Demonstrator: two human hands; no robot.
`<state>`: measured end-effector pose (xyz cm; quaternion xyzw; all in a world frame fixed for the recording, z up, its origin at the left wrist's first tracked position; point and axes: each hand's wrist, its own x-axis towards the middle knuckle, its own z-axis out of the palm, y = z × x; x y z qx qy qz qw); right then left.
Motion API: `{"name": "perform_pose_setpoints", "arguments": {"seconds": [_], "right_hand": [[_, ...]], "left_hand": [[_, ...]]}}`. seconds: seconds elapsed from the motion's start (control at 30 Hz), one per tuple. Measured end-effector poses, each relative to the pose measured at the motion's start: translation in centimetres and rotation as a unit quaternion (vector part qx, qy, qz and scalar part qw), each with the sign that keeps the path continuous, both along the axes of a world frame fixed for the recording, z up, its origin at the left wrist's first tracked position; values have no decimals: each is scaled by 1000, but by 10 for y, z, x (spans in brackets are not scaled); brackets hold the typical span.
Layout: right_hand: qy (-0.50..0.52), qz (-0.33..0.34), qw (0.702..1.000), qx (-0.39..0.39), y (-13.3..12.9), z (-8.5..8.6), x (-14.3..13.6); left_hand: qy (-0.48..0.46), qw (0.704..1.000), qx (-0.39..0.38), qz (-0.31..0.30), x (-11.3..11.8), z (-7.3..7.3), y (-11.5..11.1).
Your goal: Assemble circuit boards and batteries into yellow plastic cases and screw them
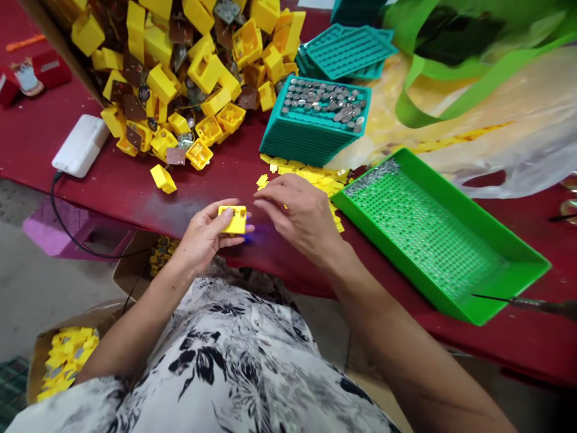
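Note:
My left hand [205,236] holds a small yellow case [233,220] near the table's front edge, thumb on its face. A bluish-purple glow shows beside the case. Just to the right, my right hand [300,207] is raised with thumb and forefinger drawn together; whatever they hold, if anything, is too small to name. Flat yellow pieces [315,175] lie scattered behind and beside the right hand. Behind them, silver button-shaped discs [322,99] rest on a stack of teal trays [306,141].
Yellow housings with brown boards [202,69] pile up at the back left. A white power bank [81,146] with a black cable lies left. At right are a green tray [433,240], a screwdriver [536,304] and a plastic bag [509,129]. Cardboard boxes stand below.

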<state>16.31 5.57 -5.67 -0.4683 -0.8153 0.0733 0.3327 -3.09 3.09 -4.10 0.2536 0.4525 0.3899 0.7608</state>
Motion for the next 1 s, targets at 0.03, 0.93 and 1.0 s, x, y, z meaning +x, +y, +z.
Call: {"name": "perform_pose_setpoints", "arguments": {"seconds": [0.03,0.93,1.0], "right_hand": [[9,23,1000,-5,-4,6,-2],[-55,-99,992,-61,40,-43,-4],[-25,-103,993,-60,41,-41,-5]], "left_hand": [[4,1000,1,2,0,0,0],[25,999,2,27,-7,-2,18],[26,999,3,29,-5,-2,18]]}}
